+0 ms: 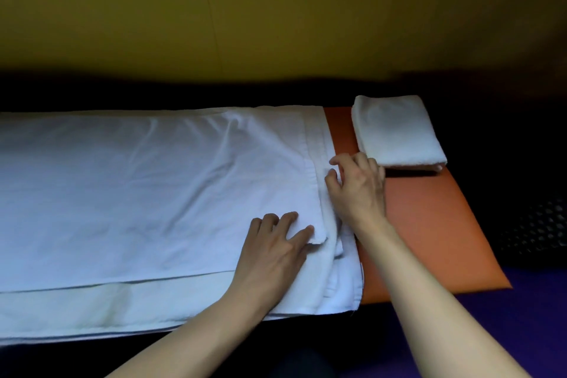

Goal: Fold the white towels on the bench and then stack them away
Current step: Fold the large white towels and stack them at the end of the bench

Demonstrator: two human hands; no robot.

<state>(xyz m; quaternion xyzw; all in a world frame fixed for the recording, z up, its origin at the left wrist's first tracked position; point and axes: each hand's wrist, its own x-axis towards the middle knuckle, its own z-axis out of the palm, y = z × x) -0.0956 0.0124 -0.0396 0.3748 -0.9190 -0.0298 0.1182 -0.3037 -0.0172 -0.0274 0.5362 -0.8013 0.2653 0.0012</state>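
A large white towel (138,187) lies spread flat over most of the orange bench (429,224), in several layers with offset edges at the front and right. My left hand (276,245) rests flat on the top layer's near right corner, fingers straight. My right hand (357,187) sits at the towel's right edge, fingers curled down onto the hem; whether they pinch it is unclear. A folded white towel (399,132) lies at the bench's far right corner, just beyond my right hand.
A yellow wall (276,9) rises behind the bench. Bare orange bench surface shows to the right of the spread towel. A dark perforated object (537,230) stands off the bench's right end. Purple floor (521,316) lies below.
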